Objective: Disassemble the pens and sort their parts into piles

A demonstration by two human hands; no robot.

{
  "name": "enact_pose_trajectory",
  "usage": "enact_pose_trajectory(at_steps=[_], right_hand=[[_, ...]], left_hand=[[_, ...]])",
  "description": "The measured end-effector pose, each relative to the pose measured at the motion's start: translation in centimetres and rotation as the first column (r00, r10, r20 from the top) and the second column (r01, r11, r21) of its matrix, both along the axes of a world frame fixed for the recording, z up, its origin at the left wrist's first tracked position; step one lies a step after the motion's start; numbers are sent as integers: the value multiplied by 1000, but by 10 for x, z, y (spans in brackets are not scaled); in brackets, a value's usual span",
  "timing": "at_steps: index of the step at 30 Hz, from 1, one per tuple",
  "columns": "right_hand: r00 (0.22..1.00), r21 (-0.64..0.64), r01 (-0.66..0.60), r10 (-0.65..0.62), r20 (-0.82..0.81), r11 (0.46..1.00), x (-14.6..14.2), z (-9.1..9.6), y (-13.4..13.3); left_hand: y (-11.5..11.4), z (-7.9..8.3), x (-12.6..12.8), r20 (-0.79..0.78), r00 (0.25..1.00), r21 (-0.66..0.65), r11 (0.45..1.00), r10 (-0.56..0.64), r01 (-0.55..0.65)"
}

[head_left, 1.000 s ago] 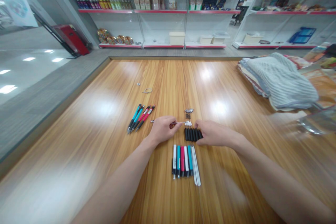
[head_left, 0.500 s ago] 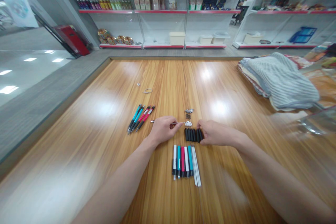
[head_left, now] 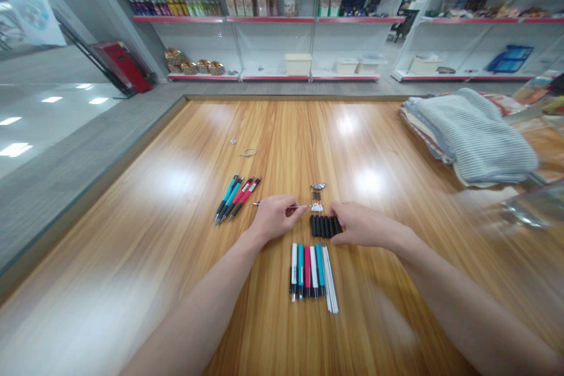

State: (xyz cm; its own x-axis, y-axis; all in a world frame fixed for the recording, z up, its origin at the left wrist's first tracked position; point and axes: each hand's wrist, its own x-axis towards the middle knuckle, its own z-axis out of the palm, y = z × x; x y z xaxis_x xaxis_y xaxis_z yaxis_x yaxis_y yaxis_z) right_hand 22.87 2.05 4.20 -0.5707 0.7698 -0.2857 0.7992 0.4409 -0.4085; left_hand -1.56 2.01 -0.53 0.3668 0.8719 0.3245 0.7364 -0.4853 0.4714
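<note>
Holding pen refill [head_left: 299,206] in left hand [head_left: 275,218]; right hand [head_left: 361,225] touching black barrels [head_left: 324,225].

This looks like a shop or a shop-style display room. White pegboard shelving [head_left: 268,41] with red-edged shelves runs along the back and right side, stocked in neat rows like store goods: bottles [head_left: 176,8], boxed and bagged packets [head_left: 251,3], and round tins [head_left: 194,67] on the lowest shelf. A printed poster [head_left: 30,6] hangs at the left, and the polished gray floor [head_left: 57,123] reflects rows of ceiling lights, as in a commercial space. A long wooden desk [head_left: 132,217] fills the foreground, with folded blankets [head_left: 473,135] stacked on its right side.
</note>
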Motion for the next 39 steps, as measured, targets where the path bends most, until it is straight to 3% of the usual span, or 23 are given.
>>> enact_pose_trajectory(at_steps=[39], right_hand=[[987,-63,58,-66,-146,996,4,0,10]], left_hand=[[0,1,0,5,1000,-6,1000,-11,11]])
